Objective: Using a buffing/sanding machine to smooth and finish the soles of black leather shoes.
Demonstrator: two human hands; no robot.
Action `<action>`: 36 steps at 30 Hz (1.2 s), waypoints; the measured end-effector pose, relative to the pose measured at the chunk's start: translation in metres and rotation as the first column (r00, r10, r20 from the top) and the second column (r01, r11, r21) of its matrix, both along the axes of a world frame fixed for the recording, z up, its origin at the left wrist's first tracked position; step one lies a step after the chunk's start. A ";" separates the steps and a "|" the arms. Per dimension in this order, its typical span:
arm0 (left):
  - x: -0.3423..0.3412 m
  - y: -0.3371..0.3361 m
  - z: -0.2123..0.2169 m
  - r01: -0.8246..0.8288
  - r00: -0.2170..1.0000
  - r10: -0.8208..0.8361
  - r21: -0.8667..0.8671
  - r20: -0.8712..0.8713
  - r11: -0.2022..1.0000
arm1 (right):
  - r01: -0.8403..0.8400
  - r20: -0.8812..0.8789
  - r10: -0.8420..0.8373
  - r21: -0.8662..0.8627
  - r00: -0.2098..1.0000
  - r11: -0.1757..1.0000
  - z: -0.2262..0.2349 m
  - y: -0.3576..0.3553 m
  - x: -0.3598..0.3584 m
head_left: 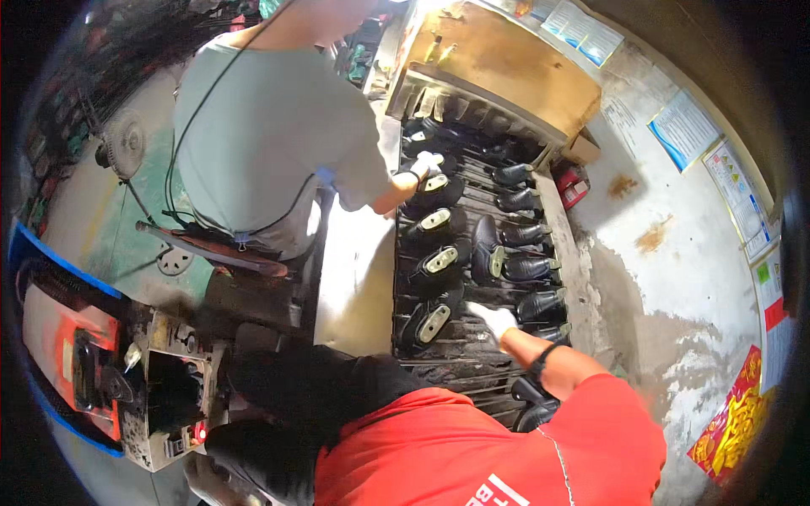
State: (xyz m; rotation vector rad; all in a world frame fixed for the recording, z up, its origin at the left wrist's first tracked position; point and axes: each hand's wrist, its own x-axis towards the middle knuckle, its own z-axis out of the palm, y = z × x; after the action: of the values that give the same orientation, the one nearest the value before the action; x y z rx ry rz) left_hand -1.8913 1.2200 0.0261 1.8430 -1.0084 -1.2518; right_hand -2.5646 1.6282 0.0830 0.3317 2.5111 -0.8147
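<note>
My right hand (494,322), in a white glove with a black band at the wrist, reaches over a slatted conveyor (481,347). Its fingers are stretched out with nothing visible in them, close to a black shoe (413,327) with a pale oval last top. I cannot tell whether they touch it. Several more such shoes, like the black shoe (437,260) beyond it, line the conveyor's left side. A black shoe (486,240) lies in the middle, beside a row of dark shoes (525,266) on the right. My left hand is out of view.
A co-worker in grey (261,143) stands at far left, a gloved hand (429,164) on a shoe. At the conveyor's far end is a brown-topped housing (506,63). A stained wall (633,228) runs along the right. An orange-and-grey machine (160,396) stands lower left.
</note>
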 end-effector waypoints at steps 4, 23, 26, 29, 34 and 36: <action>-0.074 -0.015 0.034 0.096 0.992 -0.084 -0.123 0.098 0.988 | 0.036 -0.110 -0.011 0.222 0.994 0.974 -0.065 -0.092 0.019; -0.077 -0.035 0.088 0.065 0.995 -0.083 -0.294 -0.049 0.953 | -0.879 -0.029 0.885 0.106 0.465 0.465 0.154 -0.125 0.049; -0.095 -0.030 0.107 0.026 0.993 -0.060 -0.312 -0.100 0.950 | -0.953 -0.190 0.979 0.274 0.080 0.131 0.126 -0.173 0.072; -0.095 -0.008 0.120 0.021 0.999 -0.004 -0.342 0.049 0.939 | -0.935 -0.286 0.952 0.354 -0.111 -0.002 0.047 -0.202 0.077; -0.007 0.073 0.117 0.025 0.895 0.073 -0.212 0.441 0.977 | -0.892 -0.102 0.944 0.374 -0.313 -0.255 0.058 -0.247 0.082; 0.054 0.097 0.041 -0.054 0.912 0.171 -0.303 0.374 0.951 | -0.913 -0.314 0.876 0.301 -0.367 -0.275 0.095 -0.280 0.109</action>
State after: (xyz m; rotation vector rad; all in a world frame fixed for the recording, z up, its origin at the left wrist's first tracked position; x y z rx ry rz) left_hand -1.8378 1.3166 0.0668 1.9274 -1.2043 -0.6280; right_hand -2.4552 1.3479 0.1780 -2.0915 1.8416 -0.1206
